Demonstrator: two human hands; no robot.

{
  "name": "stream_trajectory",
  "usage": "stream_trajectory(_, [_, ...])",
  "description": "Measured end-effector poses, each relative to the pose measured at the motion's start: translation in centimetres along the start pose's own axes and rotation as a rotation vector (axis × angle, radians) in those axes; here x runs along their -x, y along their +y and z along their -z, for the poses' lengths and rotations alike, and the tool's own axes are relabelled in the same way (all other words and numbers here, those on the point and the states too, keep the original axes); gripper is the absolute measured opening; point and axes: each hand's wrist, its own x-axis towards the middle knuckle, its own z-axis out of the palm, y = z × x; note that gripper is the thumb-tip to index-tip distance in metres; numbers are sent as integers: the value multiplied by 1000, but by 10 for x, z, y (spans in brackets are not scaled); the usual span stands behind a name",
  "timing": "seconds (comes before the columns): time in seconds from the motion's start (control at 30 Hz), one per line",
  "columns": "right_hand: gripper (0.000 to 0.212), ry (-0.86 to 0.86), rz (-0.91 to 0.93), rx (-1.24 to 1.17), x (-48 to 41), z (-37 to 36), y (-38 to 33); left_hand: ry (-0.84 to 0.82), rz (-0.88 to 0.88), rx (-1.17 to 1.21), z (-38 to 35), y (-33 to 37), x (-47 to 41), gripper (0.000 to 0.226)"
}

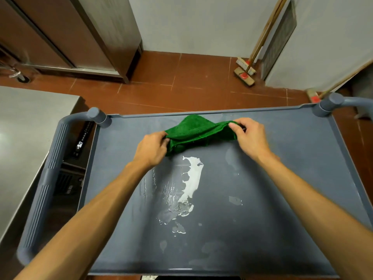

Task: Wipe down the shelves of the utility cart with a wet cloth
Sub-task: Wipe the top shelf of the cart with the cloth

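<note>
The grey utility cart's top shelf (pixel 282 178) fills the lower view, with wet streaks and a shiny puddle (pixel 189 178) at its middle. A green cloth (pixel 195 130) is stretched just above the shelf's far half. My left hand (pixel 151 148) pinches the cloth's left corner. My right hand (pixel 250 138) pinches its right edge. The cloth sags between them, and its lower fold hangs close to the shelf.
The cart's grey ribbed handle (pixel 46 188) curves on the left, beside a steel counter (pixel 24 138). Another handle post (pixel 329 104) stands at the far right corner. Brooms (pixel 245 71) lean on the white wall beyond. A steel cabinet (pixel 80 37) stands at the back left on red floor tiles.
</note>
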Motion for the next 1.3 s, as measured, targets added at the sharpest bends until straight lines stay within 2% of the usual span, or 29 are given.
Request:
stream_trajectory(0.13, [23,-118,22,95,-7,-22,9,-39,15,-17,-8,-1,-8,30])
stream_trajectory(0.3, [28,-236,52,133,-17,-43,13,-31,78,76,-15,5,-23,32])
stream_trajectory(0.43, [37,-259,143,106,-28,-48,17,-31,-20,57,-21,4,-32,35])
stream_trajectory(0.57, [66,-415,300,192,-33,-57,19,-207,-120,-69,-34,10,-38,71])
stream_trajectory(0.63, [65,-422,332,295,-34,-66,21,-240,-129,-143,-43,15,-41,78])
stream_trajectory(0.73, [57,-437,328,374,-32,-73,22,-232,-94,-202,-44,21,-45,71])
stream_trajectory(1.07, [54,-477,195,332,-5,-72,21,-193,-114,-140,-52,29,-28,60])
stream_trajectory(1.3, [54,-484,135,321,39,-63,26,-252,-115,-185,-58,32,10,75])
